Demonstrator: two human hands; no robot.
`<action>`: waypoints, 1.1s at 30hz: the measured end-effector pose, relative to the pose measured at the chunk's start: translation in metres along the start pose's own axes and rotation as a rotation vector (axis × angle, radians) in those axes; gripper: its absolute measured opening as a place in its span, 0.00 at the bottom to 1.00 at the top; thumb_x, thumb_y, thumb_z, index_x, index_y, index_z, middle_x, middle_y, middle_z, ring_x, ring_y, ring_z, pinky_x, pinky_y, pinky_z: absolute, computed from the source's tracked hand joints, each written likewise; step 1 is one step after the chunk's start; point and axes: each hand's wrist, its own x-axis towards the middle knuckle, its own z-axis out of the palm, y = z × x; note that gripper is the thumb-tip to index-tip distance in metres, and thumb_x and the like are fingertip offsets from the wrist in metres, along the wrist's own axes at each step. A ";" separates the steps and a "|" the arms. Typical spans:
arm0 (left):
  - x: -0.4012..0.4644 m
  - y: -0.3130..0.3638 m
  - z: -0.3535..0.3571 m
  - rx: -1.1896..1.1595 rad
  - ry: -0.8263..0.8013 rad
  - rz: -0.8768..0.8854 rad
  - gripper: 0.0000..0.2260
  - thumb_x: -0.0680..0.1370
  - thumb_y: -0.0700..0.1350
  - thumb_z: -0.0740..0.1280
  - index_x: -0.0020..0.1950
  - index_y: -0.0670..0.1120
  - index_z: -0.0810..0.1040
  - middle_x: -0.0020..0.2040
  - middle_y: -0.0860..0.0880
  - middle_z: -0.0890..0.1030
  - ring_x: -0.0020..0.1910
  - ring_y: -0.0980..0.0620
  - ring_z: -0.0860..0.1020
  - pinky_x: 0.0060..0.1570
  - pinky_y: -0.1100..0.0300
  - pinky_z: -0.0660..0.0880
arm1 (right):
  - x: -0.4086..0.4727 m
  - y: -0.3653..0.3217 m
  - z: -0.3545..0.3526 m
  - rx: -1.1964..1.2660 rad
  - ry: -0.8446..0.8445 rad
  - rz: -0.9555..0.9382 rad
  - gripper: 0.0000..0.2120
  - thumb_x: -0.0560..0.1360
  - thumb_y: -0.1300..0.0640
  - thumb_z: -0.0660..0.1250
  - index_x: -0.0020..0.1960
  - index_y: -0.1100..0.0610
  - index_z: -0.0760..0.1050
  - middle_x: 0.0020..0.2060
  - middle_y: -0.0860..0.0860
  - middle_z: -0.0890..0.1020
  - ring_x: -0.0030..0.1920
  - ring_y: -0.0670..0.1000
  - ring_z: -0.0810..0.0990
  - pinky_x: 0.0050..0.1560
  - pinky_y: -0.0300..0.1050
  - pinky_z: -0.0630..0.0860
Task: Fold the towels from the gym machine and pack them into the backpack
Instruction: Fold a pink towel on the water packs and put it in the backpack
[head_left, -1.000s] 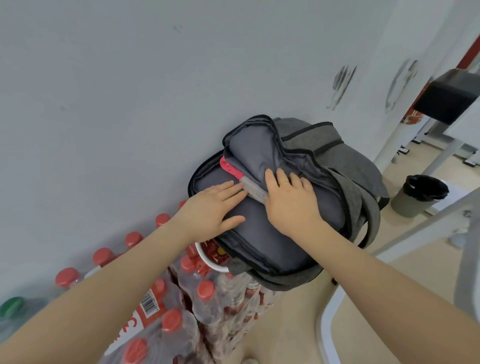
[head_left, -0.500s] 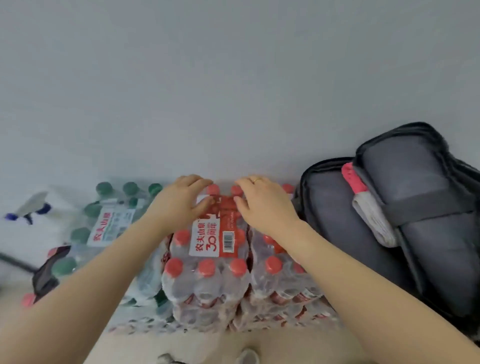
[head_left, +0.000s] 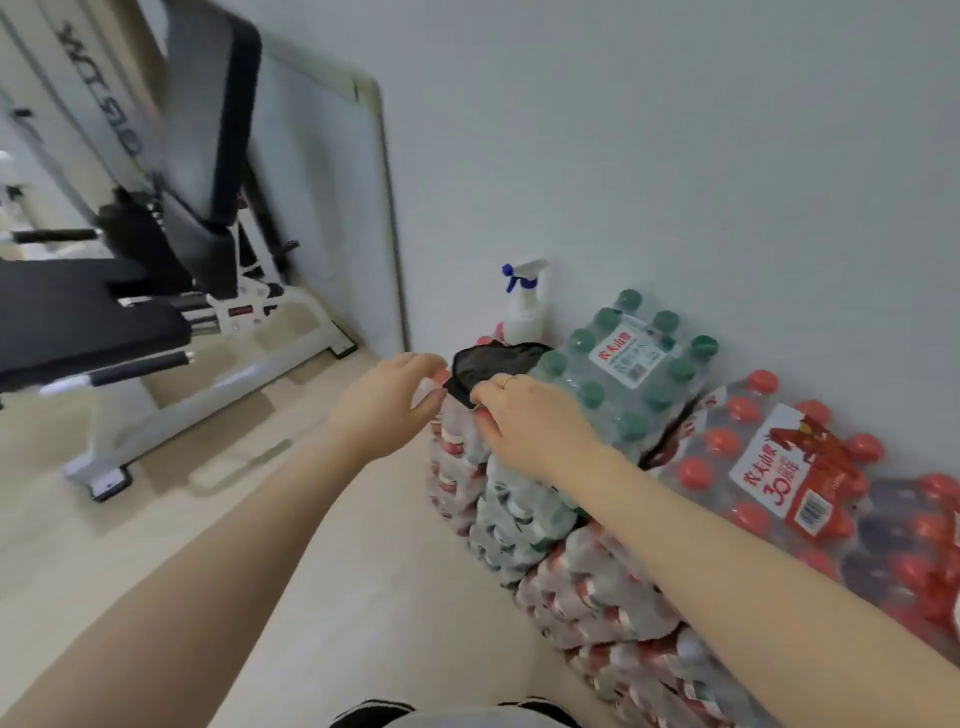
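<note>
A crumpled black cloth lies on top of the stacked water-bottle packs by the wall. My right hand is at its near corner, fingers and thumb curled and pinching the edge. My left hand hovers just left of that corner, fingers loosely curved with a small gap to the cloth. The backpack is out of view. The gym machine, with black pads and a white frame, stands at the left.
Shrink-wrapped packs of green-capped bottles and red-capped bottles are piled along the white wall. A white spray bottle stands behind the cloth. A white-framed board leans against the wall. Beige floor lies between me and the machine.
My view swung left, away from the backpack, past the red-capped packs. Both hands left the backpack and moved left to the black cloth, where my right hand now pinches its corner.
</note>
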 end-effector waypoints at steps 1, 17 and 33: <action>-0.020 -0.021 -0.011 0.005 0.016 -0.037 0.15 0.78 0.47 0.61 0.64 0.46 0.71 0.61 0.49 0.76 0.59 0.50 0.74 0.54 0.59 0.68 | 0.012 -0.025 0.008 -0.006 -0.021 -0.049 0.15 0.79 0.53 0.53 0.62 0.58 0.68 0.58 0.55 0.75 0.58 0.57 0.73 0.50 0.49 0.70; -0.326 -0.299 -0.176 0.047 0.237 -0.727 0.17 0.79 0.48 0.60 0.67 0.47 0.69 0.61 0.50 0.76 0.60 0.49 0.73 0.55 0.58 0.68 | 0.164 -0.416 0.093 0.041 -0.225 -0.596 0.14 0.79 0.53 0.54 0.61 0.57 0.69 0.58 0.54 0.74 0.59 0.55 0.72 0.51 0.49 0.70; -0.400 -0.553 -0.322 0.029 0.425 -1.164 0.17 0.79 0.49 0.59 0.67 0.50 0.68 0.62 0.52 0.75 0.60 0.51 0.74 0.56 0.54 0.71 | 0.408 -0.706 0.152 -0.071 -0.302 -1.021 0.14 0.78 0.53 0.53 0.59 0.59 0.70 0.55 0.56 0.76 0.56 0.58 0.74 0.48 0.49 0.72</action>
